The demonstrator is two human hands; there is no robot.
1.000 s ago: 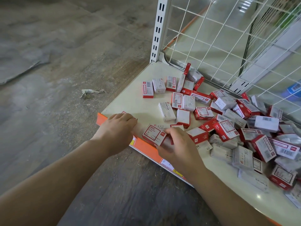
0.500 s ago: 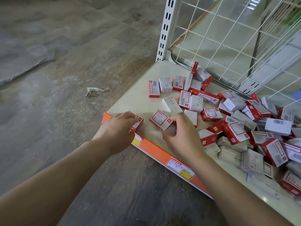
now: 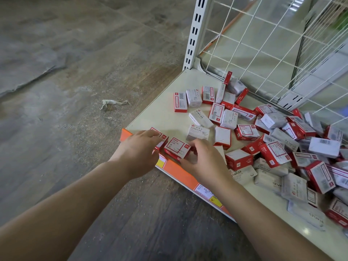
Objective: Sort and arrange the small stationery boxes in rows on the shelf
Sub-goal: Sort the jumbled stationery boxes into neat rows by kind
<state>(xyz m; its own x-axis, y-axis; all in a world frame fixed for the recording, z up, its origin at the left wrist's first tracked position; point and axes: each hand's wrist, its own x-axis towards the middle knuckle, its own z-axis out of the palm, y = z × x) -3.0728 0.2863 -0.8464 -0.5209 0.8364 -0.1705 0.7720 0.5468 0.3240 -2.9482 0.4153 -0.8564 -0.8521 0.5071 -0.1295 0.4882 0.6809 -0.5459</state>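
Two small red-and-white cardboard boxes sit side by side at the orange front lip (image 3: 175, 167) of the cream metal shelf (image 3: 162, 117), near its left corner, each under a hand. The left hand (image 3: 138, 151) curls its fingers over the corner box (image 3: 162, 137), apparently to steady it as the row's anchor. The right hand (image 3: 204, 162) pinches the second box (image 3: 177, 146) at its right end, probably to press it flush against the first. The hands are apart, a box's width between them. Behind the lip, toward the white slotted upright post (image 3: 194, 32), three boxes (image 3: 194, 97) stand in a short line. Right of them, along the white wire grid panel (image 3: 263, 49), a jumbled heap of red and grey-white boxes (image 3: 282, 144) waits unsorted, so the job looks barely begun. On the grey floor left of the lip lies a crumpled scrap (image 3: 113, 103).
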